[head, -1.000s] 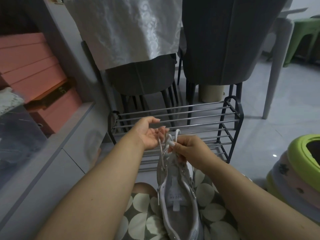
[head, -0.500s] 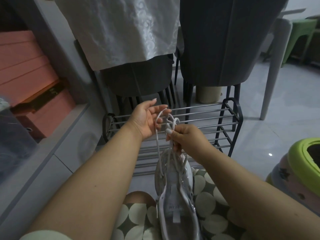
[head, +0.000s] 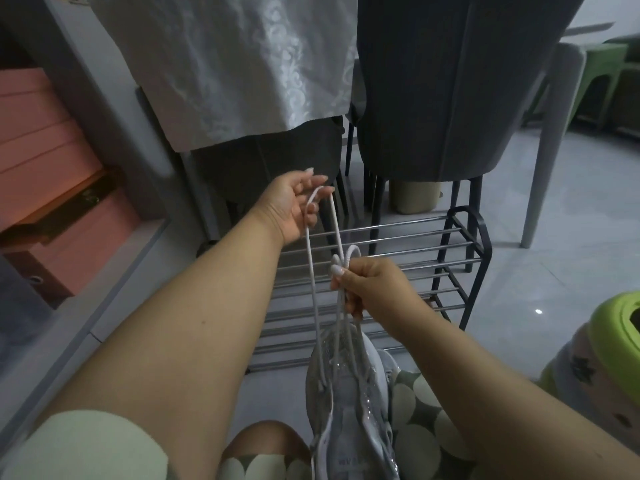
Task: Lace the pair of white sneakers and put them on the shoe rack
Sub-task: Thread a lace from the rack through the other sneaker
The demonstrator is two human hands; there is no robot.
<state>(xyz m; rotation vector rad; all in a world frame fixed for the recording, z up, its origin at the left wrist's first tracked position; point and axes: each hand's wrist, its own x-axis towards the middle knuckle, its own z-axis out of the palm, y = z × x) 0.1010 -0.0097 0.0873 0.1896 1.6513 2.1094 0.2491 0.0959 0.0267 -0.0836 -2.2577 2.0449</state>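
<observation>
One shoe rack (head: 464, 237): black-framed with metal bars, on the floor straight ahead beyond the hands; its bars show no shoe yet, so placing looks like a later step.
Sneaker (head: 349, 389): white, resting lengthwise on the person's lap, toe towards the rack; only this one of the pair is in view.
Left hand (head: 294, 206): raised up and to the left, palm showing, fingers loosely curled with the lace looped over them.
Right hand (head: 367, 289): above the sneaker's toe, thumb and fingers pinching the crossing strands.
Shoelace (head: 313, 271): white, taut from eyelets to both hands.
Advice: I judge a knot is being drawn tight; hold the crossing pinched and pull evenly so the loop doesn't slip.
</observation>
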